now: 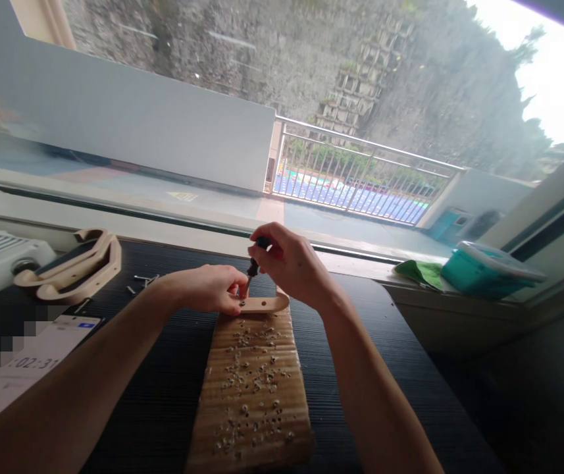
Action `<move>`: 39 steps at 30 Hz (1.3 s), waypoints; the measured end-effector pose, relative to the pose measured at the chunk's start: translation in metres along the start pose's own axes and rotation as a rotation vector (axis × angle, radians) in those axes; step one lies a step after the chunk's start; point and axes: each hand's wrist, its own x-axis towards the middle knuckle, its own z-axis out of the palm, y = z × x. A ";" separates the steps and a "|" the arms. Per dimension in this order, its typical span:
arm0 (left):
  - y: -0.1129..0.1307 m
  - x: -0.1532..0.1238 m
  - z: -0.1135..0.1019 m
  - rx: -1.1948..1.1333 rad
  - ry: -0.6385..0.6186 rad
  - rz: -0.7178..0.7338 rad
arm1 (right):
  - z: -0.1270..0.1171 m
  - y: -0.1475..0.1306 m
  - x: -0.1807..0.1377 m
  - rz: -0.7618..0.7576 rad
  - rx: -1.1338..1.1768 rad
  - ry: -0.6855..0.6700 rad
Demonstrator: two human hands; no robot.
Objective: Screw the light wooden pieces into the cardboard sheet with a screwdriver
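Observation:
My right hand (291, 263) is closed around the dark handle of a screwdriver (253, 268), which stands nearly upright. Its shaft points down at a screw (243, 303) in a pale wooden bracket (276, 304) with rounded ends. Fingers of my left hand (210, 288) pinch the left end of that bracket, close to the screwdriver's tip. Beneath the bracket is a thick corrugated cardboard block (256, 395), its top pitted with many small holes. Part of the bracket's far side is hidden behind my hands.
Loose screws (146, 282) lie left on the dark table (360, 336). Further left are more wooden brackets (81, 266), a white appliance (5, 257) and a phone showing a timer (29, 359). On the right sill sit a green cloth (420, 273) and a lidded teal box (484, 270).

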 end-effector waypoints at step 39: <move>-0.029 -0.016 0.071 -1.343 0.320 0.076 | 0.057 -0.021 -0.079 0.068 -0.707 -0.293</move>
